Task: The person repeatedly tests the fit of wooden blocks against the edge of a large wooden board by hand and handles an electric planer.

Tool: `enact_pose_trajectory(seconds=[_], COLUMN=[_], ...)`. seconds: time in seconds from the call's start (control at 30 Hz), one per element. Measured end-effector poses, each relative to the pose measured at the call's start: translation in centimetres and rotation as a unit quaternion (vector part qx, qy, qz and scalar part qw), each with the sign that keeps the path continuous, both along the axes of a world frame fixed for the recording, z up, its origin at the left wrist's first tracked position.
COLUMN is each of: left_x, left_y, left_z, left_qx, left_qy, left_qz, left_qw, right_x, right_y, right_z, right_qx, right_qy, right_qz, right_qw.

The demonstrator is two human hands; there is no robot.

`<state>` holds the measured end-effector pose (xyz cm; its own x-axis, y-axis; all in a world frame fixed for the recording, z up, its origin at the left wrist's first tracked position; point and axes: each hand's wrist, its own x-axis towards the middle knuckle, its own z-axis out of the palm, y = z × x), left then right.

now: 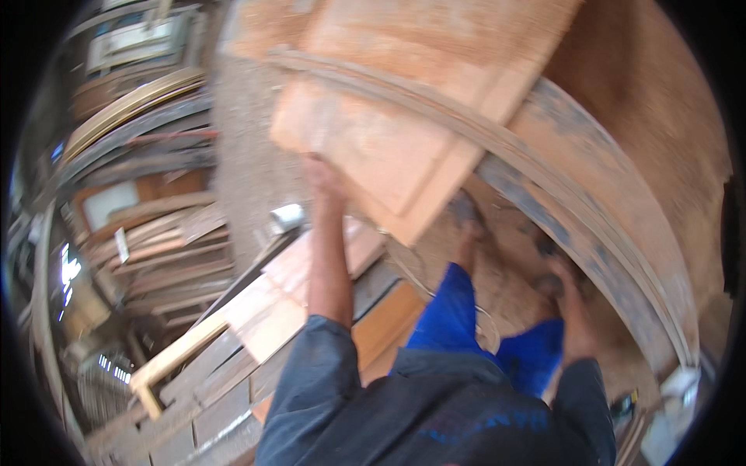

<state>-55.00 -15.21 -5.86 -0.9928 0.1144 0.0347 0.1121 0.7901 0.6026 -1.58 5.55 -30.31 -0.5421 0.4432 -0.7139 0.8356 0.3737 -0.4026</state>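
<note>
A broad light-brown wooden panel (381,151) with a grooved border lies tilted across a long workbench board (575,132). My left hand (322,177) is closed on the panel's near left edge, its fingers partly hidden by the wood. Low at my right side, beside my leg, hangs my right hand (561,268). It is dark and smeared by motion, so its fingers cannot be made out. A narrow wooden strip (420,93) appears to run across the panel and on along the bench to the right.
Stacked timber (171,225) and frames fill the left side. Pale boards (272,303) lie on a pile by my left arm, next to a small metal can (287,217). A loose cable (416,276) is on the dusty floor near my feet. Whitish bags (676,396) sit at lower right.
</note>
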Motion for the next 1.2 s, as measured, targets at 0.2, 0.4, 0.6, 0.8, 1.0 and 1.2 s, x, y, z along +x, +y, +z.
enact_pose_trajectory(seconds=[0.2, 0.4, 0.6, 0.8, 1.0, 1.2], left_x=[3.6, 3.5, 3.5, 3.5, 3.3, 2.9], left_y=[5.7, 6.1, 6.0, 7.1, 6.4, 6.7], left_z=[4.1, 4.4, 3.8, 5.3, 4.3, 1.9], left_qx=[0.482, 0.398, 0.378, 0.366, 0.363, 0.283], left_qy=[-0.283, -0.220, -0.224, -0.260, -0.243, -0.187], left_qz=[0.023, 0.109, 0.106, 0.105, 0.093, 0.162], left_qw=[0.829, 0.884, 0.892, 0.888, 0.895, 0.927], right_x=[0.7, 0.0, -0.1, -0.7, 1.6, 9.3], right_y=[-0.7, -2.5, -3.4, -3.0, -0.4, 0.3], right_z=[-6.4, -10.7, -14.0, -13.8, -8.7, 6.8], right_qx=[0.001, -0.019, -0.027, -0.032, -0.025, -0.057], right_qy=[-0.029, -0.026, -0.031, -0.019, -0.018, -0.062], right_qz=[0.010, 0.015, 0.004, 0.000, -0.033, -0.229], right_qw=[1.000, 0.999, 0.999, 0.999, 0.999, 0.970])
